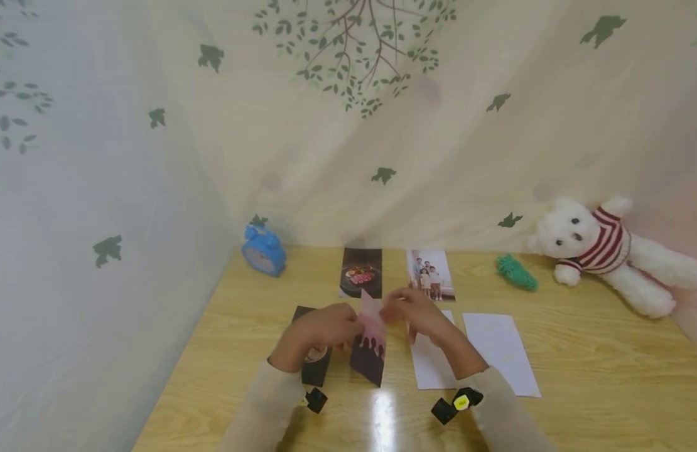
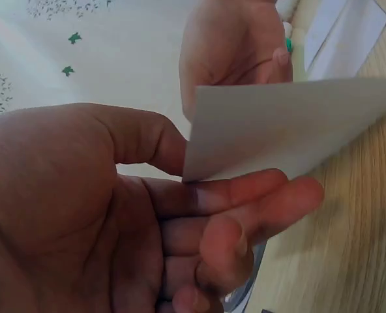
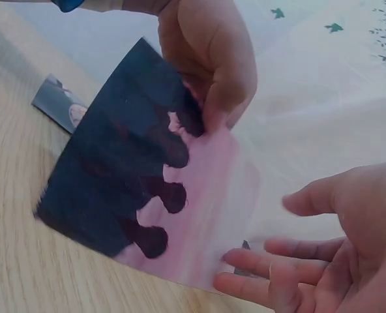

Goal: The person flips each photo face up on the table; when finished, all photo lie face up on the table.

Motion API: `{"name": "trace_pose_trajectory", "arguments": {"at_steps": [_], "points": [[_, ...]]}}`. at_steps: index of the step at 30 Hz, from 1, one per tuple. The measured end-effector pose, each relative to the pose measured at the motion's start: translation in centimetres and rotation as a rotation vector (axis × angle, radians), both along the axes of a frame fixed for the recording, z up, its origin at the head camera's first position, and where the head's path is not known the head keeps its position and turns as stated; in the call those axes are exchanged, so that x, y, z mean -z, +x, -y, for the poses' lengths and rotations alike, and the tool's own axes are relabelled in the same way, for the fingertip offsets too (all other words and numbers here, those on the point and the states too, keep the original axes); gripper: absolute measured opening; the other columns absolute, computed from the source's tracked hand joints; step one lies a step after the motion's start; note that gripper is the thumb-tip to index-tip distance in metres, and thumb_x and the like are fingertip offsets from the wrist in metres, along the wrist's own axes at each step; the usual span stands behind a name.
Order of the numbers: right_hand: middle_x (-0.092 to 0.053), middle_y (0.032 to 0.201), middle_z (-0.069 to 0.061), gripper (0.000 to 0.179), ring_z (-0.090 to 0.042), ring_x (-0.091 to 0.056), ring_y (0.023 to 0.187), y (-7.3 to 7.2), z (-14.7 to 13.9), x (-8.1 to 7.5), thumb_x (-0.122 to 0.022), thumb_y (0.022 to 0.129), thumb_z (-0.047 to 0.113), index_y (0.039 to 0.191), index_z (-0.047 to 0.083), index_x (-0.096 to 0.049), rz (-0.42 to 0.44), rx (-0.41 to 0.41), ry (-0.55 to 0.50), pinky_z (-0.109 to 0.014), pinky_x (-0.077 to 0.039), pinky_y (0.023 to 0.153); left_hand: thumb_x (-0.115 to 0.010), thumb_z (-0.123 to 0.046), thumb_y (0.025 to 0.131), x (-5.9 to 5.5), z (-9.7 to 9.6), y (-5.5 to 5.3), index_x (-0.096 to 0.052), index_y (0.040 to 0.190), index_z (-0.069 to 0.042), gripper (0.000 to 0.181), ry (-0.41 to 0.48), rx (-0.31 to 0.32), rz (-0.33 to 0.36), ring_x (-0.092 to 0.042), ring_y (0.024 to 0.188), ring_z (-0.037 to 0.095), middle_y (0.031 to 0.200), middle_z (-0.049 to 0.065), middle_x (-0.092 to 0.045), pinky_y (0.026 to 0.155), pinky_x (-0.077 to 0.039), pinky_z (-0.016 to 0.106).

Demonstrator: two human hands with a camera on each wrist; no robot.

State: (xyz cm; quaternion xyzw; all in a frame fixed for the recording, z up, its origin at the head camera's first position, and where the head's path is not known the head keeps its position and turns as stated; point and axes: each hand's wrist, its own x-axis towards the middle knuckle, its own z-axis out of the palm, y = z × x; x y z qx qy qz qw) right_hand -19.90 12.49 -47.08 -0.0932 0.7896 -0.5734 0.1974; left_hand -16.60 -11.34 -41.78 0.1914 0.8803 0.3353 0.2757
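Observation:
My left hand (image 1: 326,328) pinches a photo card (image 1: 370,359) along one edge, between thumb and fingers. Its picture is dark, with black shapes jutting into a pink area; the plain pale back (image 2: 258,127) faces the left wrist view. The card stands tilted over the table. At the pink end, my right hand (image 3: 349,241) has its fingers extended right at the card's edge, the thumb held apart. Below the left forearm lies a dark photo (image 1: 314,371), partly hidden. A white sheet (image 1: 432,364) lies under my right wrist.
Behind the hands lie a food photo (image 1: 361,276) and a family photo (image 1: 433,279). Another white sheet (image 1: 502,355) is at right. A blue alarm clock (image 1: 264,252) stands back left; green yarn (image 1: 516,272) and a white teddy bear (image 1: 603,251) lie back right, before a printed curtain (image 1: 337,157).

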Motion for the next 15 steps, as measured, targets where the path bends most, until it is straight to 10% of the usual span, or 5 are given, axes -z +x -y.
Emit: {"name": "trace_pose_trajectory", "arguments": {"at_steps": [10,15], "points": [[-0.078,0.112,-0.017,0.033,-0.012,-0.050,0.049,0.4,0.3,-0.2,-0.059,0.105,0.028,0.123,0.002,-0.071,-0.079,-0.067,0.145,-0.028,-0.041,0.040,-0.058,-0.017,0.099,1.3,0.5,-0.4,-0.068,0.061,-0.001,0.042,-0.194,-0.067,0.105,-0.035,0.039,0.010,0.054,0.006,-0.060,0.041,-0.027,0.027],[-0.077,0.107,-0.014,0.027,-0.010,-0.040,0.046,0.6,0.6,-0.2,-0.061,0.105,0.027,0.118,0.006,-0.072,-0.078,-0.066,0.201,-0.027,-0.042,0.042,-0.062,-0.018,0.100,2.0,1.1,-0.3,-0.063,0.062,-0.003,0.041,-0.169,-0.122,0.223,-0.035,0.038,0.011,0.052,0.005,-0.056,0.039,-0.027,0.026]]}}
